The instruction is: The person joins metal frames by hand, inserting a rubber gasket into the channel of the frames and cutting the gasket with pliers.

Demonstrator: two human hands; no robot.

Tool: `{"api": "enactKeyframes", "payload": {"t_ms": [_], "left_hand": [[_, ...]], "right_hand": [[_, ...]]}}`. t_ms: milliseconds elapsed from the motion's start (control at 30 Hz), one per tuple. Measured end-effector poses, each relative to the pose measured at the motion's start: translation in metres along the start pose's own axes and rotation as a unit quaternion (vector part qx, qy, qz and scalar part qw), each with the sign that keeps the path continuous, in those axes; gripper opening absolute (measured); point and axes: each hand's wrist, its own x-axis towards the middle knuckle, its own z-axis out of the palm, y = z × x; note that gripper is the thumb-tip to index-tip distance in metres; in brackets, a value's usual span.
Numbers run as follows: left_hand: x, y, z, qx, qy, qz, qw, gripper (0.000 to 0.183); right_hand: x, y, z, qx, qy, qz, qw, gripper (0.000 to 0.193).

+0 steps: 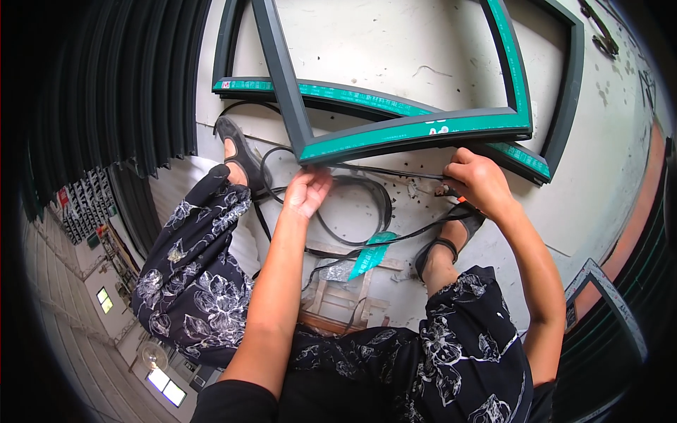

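A dark grey window frame (416, 136) with green protective film lies across a second, similar frame (247, 85). Palm up, my left hand (308, 192) is at the upper frame's near left corner, its curled fingers on a black rubber strip at the frame's edge; the fingertips are partly hidden. From there the strip (395, 171) runs right along the near edge. Its other stretch is pinched in my right hand (481, 180), knuckles up, just below the frame's near right part. A small tool with an orange part (462, 199) shows under that hand; its kind is unclear.
Loose coils of black strip (386, 204) lie on the floor between my sandalled feet. A torn piece of green film (371, 255) and a wooden stool (345, 303) are nearer me. Dark profiles (134, 84) stack at the left; a metal tool (601, 32) lies far right.
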Motion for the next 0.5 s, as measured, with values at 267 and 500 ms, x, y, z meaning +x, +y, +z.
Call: {"api": "enactKeyframes", "payload": {"t_ms": [267, 500], "left_hand": [[0.001, 0.001, -0.001, 0.009, 0.001, 0.003, 1.000, 0.030], [0.001, 0.001, -0.001, 0.016, 0.003, 0.007, 1.000, 0.028]], "right_hand": [[0.002, -0.003, 0.006, 0.110, 0.087, 0.047, 0.989, 0.015], [0.006, 0.009, 0.010, 0.039, 0.119, 0.003, 0.992, 0.009]]}}
